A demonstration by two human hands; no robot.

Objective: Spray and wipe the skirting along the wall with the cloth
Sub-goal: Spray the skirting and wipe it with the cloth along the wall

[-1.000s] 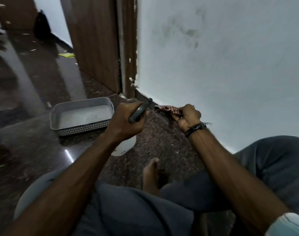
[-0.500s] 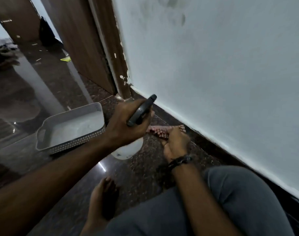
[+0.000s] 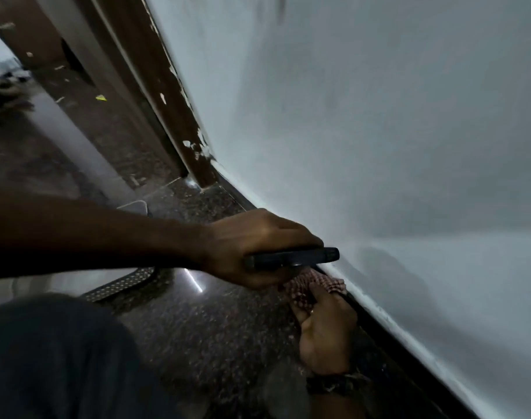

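Left hand grips sprayer; right hand presses cloth.

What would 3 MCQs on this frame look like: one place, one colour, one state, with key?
1. Where is the cloth?
A. in the tray
B. at the foot of the wall, by the skirting
C. on the knee

2. What colour is the sprayer head?
A. black
B. yellow
C. white

3. What is the left hand doing?
A. resting flat on the floor
B. gripping the sprayer
C. hanging idle

Key: 1 B, the right hand holds the cloth against the dark strip under the wall; 2 A, the head shows dark black; 3 B, its fingers curl round the sprayer.
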